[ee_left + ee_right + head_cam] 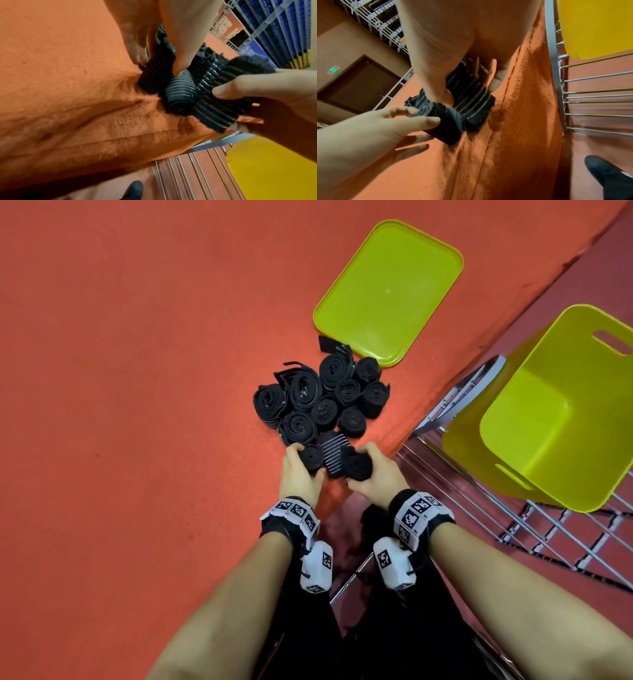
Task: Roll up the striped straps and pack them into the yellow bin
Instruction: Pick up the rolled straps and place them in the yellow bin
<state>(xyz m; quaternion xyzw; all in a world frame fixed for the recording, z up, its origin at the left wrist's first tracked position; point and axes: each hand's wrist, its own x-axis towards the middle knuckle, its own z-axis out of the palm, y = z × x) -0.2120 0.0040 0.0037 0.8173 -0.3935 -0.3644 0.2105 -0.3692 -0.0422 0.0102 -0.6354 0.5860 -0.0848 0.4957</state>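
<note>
Closest to the person, at the near edge of the orange cloth [137,371], both hands work the nearest black rolled straps: the left hand [298,474] has thumb and fingers curled round a small roll [312,457], and the right hand [376,474] is wrapped round another roll [358,465], with a third, ribbed roll [334,453] wedged between the two. These look light, soft and springy, so I'd guess a roll loosens if gripped by its loose tail; squeezing across the ribbed barrel, as both hands do, should keep the coil tight. The left wrist view shows what the head view hides: the middle roll [180,93] lies on its side with its coiled end facing the camera, and the right thumb [228,90] presses on the striped side of its roll [221,115]. The right wrist view shows the left fingers [426,121] spread round the roll's end [447,129] rather than pinched together. Just beyond the hands sits the pile of finished rolls [322,398], packed against each other on the cloth. Past that lies a yellow-green tray [387,292]. Off to the right, apart from the table on a wire rack [565,535], stands the yellow bin [548,412], with nothing visible inside it.
</note>
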